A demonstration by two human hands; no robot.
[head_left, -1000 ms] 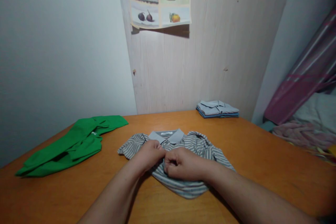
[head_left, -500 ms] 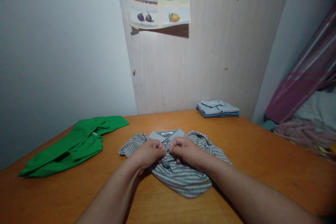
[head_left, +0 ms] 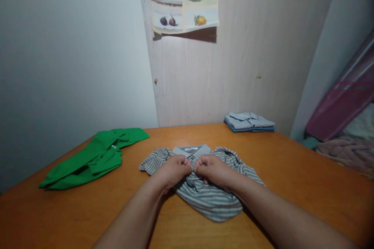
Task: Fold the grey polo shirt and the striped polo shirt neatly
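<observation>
A grey and white striped shirt (head_left: 216,204) lies on the table with its plain grey collar toward the wall and its lower part bunched. Just below the collar, my left hand (head_left: 177,171) pinches the shirt front from the left. My right hand (head_left: 213,171) pinches it from the right, and the fingertips of both hands nearly meet at the placket. Whatever small part sits between the fingertips is hidden.
On the orange-brown table (head_left: 96,218), a green garment (head_left: 84,159) lies crumpled at the left. Folded shirts (head_left: 249,121) are stacked at the back right. A fruit picture sheet (head_left: 183,4) hangs on the wall. Pink cloth (head_left: 341,151) lies beyond the table's right edge.
The whole view has shifted, so things appear slightly farther right. My hands have drawn a little closer together at the shirt front.
</observation>
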